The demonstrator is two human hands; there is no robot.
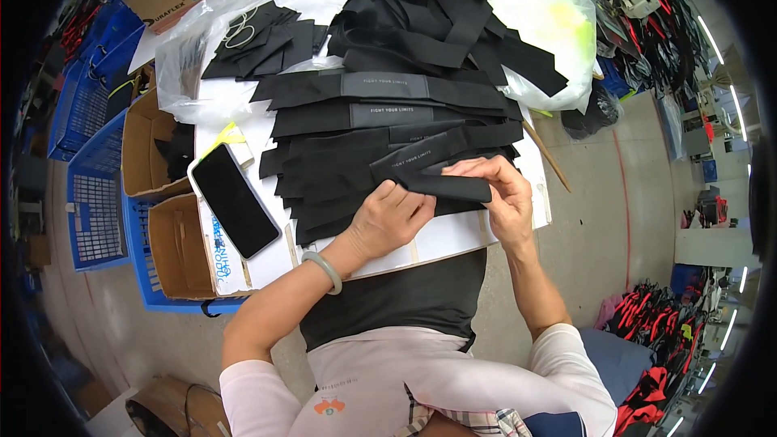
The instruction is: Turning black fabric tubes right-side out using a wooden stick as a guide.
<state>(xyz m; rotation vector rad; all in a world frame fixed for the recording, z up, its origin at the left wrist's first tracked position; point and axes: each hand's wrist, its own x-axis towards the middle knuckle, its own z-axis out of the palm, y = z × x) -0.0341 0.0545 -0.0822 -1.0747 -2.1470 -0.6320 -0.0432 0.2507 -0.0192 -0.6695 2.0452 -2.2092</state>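
Observation:
A black fabric strip (451, 188) is pinched between my two hands at the near side of the table, its edge folded over. Fingers curled, my left hand (392, 214) grips its left part; a pale bangle circles that wrist. My right hand (503, 194) has thumb and fingers closed on its right end. Just beyond it lies a black strip with a printed label panel (417, 154). Farther back, several similar labelled strips (384, 85) lie overlapped in rows across the table. Part of the held strip is hidden under my fingers.
Loose black strips (421, 20) are heaped at the back, beside a stack of black pieces (271, 44) with a cord. A phone (236, 201) lies at the table's left. Cardboard boxes (180, 247) and blue crates (95, 214) stand left; a wooden stick (548, 158) juts out right.

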